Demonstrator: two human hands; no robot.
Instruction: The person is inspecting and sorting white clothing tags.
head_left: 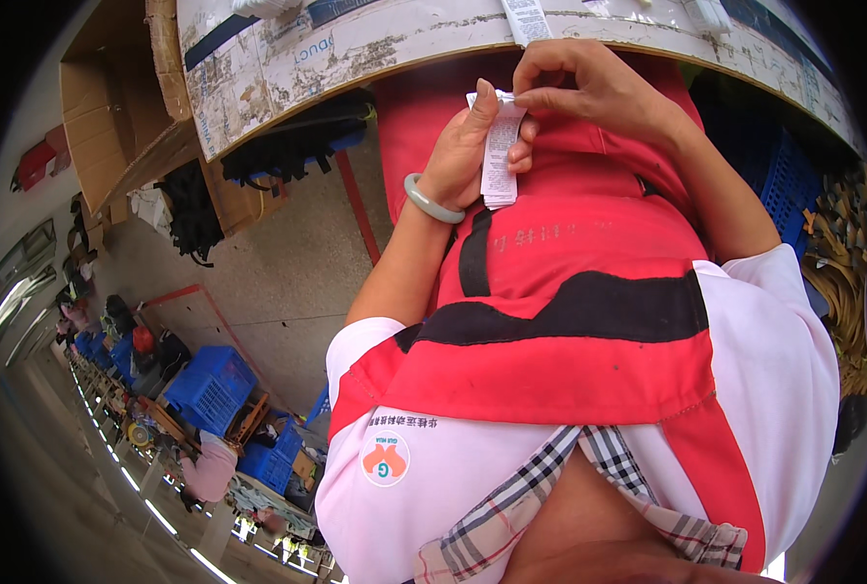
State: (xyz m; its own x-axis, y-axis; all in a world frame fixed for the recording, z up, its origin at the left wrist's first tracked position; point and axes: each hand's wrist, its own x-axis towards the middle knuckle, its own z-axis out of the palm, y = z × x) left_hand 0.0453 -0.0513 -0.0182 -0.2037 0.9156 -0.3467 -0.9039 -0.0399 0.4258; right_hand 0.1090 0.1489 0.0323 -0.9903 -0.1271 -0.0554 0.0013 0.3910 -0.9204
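My left hand (pixel 468 146), with a pale bangle at its wrist, is closed around a stack of narrow white printed labels (pixel 499 161). Its thumb lies along the top of the stack and its fingers curl behind it. The stack hangs lengthwise over my red apron (pixel 560 263), just off the table edge. At the upper end of the stack my right hand (pixel 589 92) pinches thumb and forefinger together on a label's corner. The fingertips partly hide what they grip there.
A worn white-topped table (pixel 375 73) spans the far side, with another label strip (pixel 528 21) on it. An open cardboard box (pixel 112 117) and black items (pixel 288 161) sit to the left. Blue crates (pixel 210 389) and a person in pink (pixel 210 472) are farther off.
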